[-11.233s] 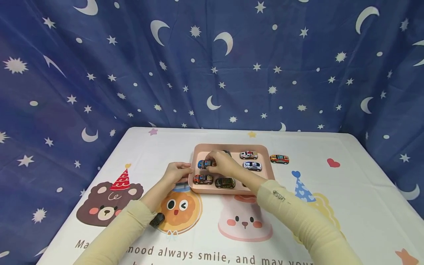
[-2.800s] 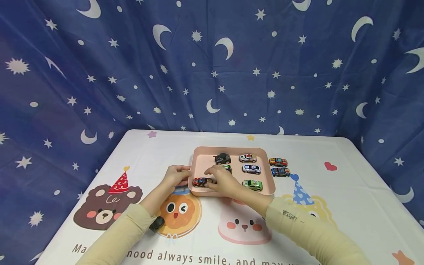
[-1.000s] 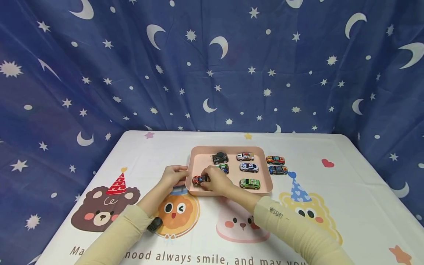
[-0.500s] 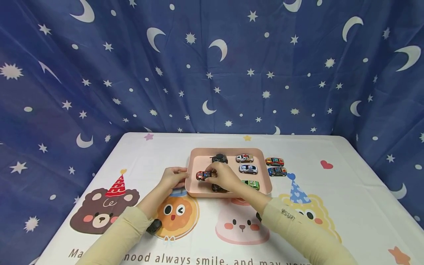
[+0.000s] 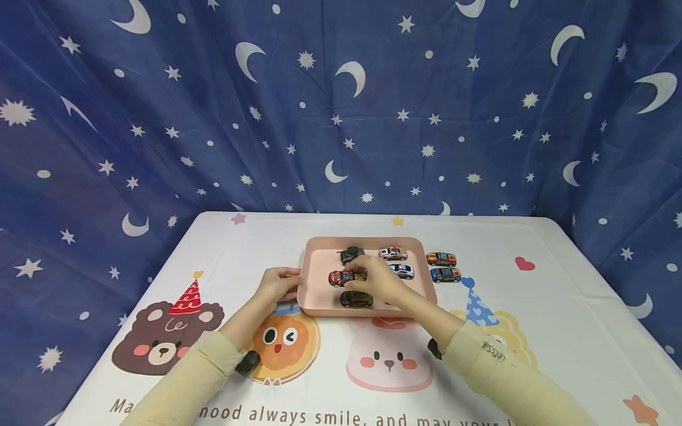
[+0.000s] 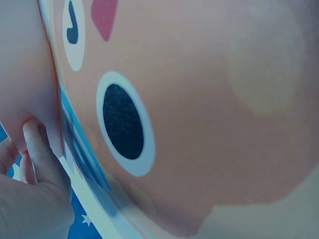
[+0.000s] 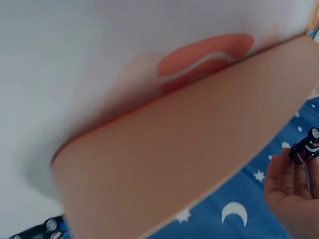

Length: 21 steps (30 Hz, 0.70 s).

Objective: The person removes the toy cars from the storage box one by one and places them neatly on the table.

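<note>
**Red toy car held over the pink tray, lying left-right**

Head cam first. The right hand point(image 5: 379, 280) has its fingers curled round one end of a red toy car point(image 5: 343, 277) and holds it over the middle of the pink tray point(image 5: 314, 290). The car's long axis runs left to right across the tray; I can't tell which end is the nose, since the fingers cover the right end. It looks a bit above the tray floor, but I can't say for sure that it's clear of it. The left hand point(image 5: 277, 284) grips the tray's left rim, fingers hooked over the edge.

In the tray, a dark toy car point(image 5: 356, 299) sits just in front of the red one, also lying left-right. A black toy car point(image 5: 351, 255) is at the back, a white-and-red toy car point(image 5: 393, 254) is to its right, and a white-and-blue toy car point(image 5: 403, 271) peeks out behind the right hand. On the tablecloth point(image 5: 559, 331) just right of the tray, an orange toy car point(image 5: 441, 258) and a blue toy car point(image 5: 445, 274) are parked one behind the other.

Left wrist cam: very close and blurry. The left hand's fingers point(image 6: 37, 149) press against the tray's wall point(image 6: 25, 74), with cartoon print beside them.

Right wrist cam: mostly the tray's underside point(image 7: 164, 164). At the right edge the fingers point(image 7: 286, 181) pinch the car point(image 7: 305, 147), seen from below.
</note>
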{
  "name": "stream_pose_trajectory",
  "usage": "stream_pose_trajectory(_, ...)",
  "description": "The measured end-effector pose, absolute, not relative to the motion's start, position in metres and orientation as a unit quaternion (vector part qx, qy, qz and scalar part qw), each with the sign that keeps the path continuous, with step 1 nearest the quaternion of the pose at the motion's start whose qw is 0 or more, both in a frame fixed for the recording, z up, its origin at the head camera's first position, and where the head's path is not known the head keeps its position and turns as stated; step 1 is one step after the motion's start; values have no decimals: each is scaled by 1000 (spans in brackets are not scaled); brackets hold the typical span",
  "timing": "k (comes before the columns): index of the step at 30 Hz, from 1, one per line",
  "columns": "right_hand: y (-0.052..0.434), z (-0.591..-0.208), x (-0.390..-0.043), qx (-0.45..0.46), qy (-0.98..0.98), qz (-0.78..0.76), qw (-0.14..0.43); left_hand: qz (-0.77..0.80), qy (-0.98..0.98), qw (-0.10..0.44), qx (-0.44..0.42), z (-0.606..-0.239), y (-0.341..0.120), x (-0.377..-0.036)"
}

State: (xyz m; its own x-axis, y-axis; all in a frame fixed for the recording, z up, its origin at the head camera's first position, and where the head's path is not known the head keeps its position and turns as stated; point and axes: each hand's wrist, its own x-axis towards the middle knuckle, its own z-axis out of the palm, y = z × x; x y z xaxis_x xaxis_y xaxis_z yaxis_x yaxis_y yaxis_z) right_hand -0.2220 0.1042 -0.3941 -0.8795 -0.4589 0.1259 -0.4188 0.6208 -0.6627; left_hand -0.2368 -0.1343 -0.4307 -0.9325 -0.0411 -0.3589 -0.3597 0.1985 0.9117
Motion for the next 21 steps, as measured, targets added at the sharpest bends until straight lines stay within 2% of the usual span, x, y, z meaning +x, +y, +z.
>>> stream_pose_trajectory(14, 161, -385, -210, -256, 895, -364, -20, 619, 763, 133, -130, -430, -134, -240)
stream_pose_trajectory(21, 192, -378, -201, -232, 909, -344, -30, 620, 761, 137, -132, -431, -136, -238)
